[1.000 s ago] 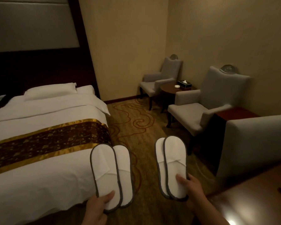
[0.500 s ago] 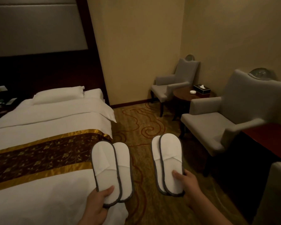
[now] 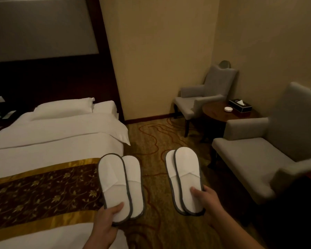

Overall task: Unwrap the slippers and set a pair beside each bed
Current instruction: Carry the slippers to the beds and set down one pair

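Holding two slipper pairs out in front of us, w/ toes pointing away: left hand [image 3: 104, 223] clamps the left pair [image 3: 120, 186] at the heel end, thumb on top, over the bed [image 3: 52, 141] corner and its brown-gold runner [image 3: 34, 191]. Right hand [image 3: 207, 200] pinches the right pair [image 3: 185, 180] the same way, above the patterned carpet [image 3: 151, 137]. Open carpet runs btwn bed edge and near armchair [image 3: 258, 155]; the round table [image 3: 221, 114] and far armchair [image 3: 201, 97] sit beyond.
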